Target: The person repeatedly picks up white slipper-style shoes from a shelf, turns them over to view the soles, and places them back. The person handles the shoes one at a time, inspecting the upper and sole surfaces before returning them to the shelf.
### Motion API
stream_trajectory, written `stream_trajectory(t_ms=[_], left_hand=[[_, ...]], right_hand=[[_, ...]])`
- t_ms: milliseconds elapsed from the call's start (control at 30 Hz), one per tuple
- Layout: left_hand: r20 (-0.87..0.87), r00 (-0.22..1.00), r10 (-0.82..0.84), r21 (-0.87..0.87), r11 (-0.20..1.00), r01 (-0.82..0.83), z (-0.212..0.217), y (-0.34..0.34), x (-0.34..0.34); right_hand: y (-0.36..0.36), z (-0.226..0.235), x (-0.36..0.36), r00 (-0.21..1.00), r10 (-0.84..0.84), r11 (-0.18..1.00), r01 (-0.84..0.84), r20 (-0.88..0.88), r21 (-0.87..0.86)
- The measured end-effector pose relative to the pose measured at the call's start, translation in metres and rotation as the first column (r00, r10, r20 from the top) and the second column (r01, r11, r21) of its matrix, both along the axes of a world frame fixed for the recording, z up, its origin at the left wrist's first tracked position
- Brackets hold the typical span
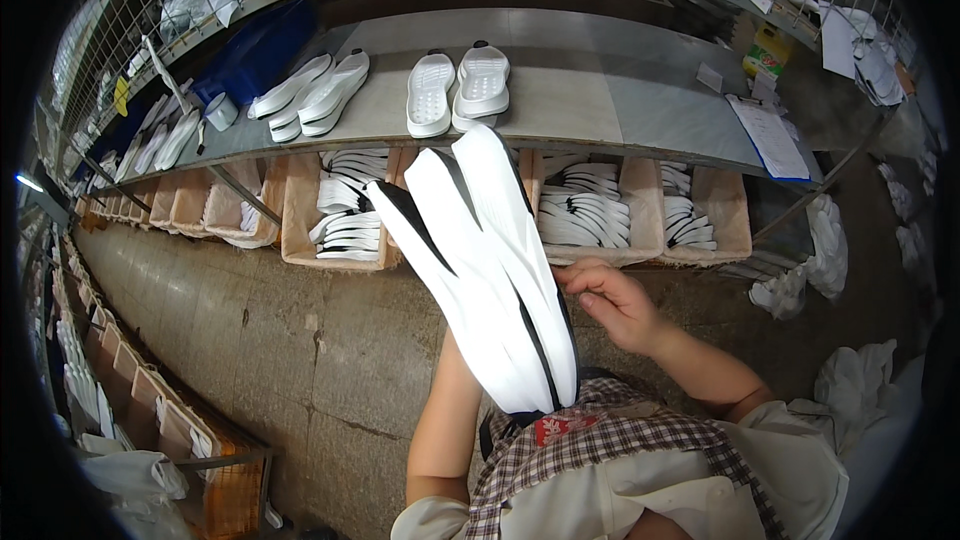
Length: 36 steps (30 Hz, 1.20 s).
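I hold a fanned stack of long white insoles with black edges (480, 270) up in front of my chest. My left forearm (440, 420) rises from below and goes behind the stack, so my left hand is hidden under it and seems to carry it. My right hand (612, 302) is at the stack's right edge, its curled fingertips gripping the edge of the insoles. Just beyond the stack are wooden bins of similar insoles (352, 220).
A grey shelf (570, 100) carries pairs of white moulded soles (458, 88) and more soles (310, 92), a blue crate (255, 50) and papers (772, 138). More insole bins (590, 212) sit below. White bags (828, 245) lie right; another bin row (150, 410) runs left.
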State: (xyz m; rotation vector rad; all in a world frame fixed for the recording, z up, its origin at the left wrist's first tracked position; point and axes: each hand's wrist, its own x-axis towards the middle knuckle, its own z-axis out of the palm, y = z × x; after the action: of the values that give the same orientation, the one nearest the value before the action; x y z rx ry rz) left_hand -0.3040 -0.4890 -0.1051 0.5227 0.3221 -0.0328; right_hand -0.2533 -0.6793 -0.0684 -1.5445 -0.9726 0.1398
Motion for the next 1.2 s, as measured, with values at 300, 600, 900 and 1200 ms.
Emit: stream_trajectory(t_ms=[300, 600, 900, 1200], left_hand=[[-0.022, 0.999, 0.028, 0.041, 0.999, -0.027, -0.011, 0.008, -0.004], [0.014, 0.999, 0.029, -0.038, 0.999, -0.028, -0.016, 0.019, -0.001], [0.389, 0.918, -0.078, -0.021, 0.995, 0.093, -0.012, 0.026, 0.01], [0.42, 0.896, -0.143, 0.01, 0.988, 0.153, -0.021, 0.04, 0.006]], right_hand=[[0.001, 0.003, -0.006, 0.996, -0.054, 0.997, 0.057, 0.072, -0.048], [0.004, -0.003, -0.005, 0.999, -0.043, 0.998, 0.045, 0.031, -0.05], [0.0, -0.008, -0.011, 0.993, -0.076, 0.994, 0.069, -0.09, -0.08], [0.004, -0.036, -0.016, 0.97, -0.034, 0.999, 0.036, -0.242, 0.004]])
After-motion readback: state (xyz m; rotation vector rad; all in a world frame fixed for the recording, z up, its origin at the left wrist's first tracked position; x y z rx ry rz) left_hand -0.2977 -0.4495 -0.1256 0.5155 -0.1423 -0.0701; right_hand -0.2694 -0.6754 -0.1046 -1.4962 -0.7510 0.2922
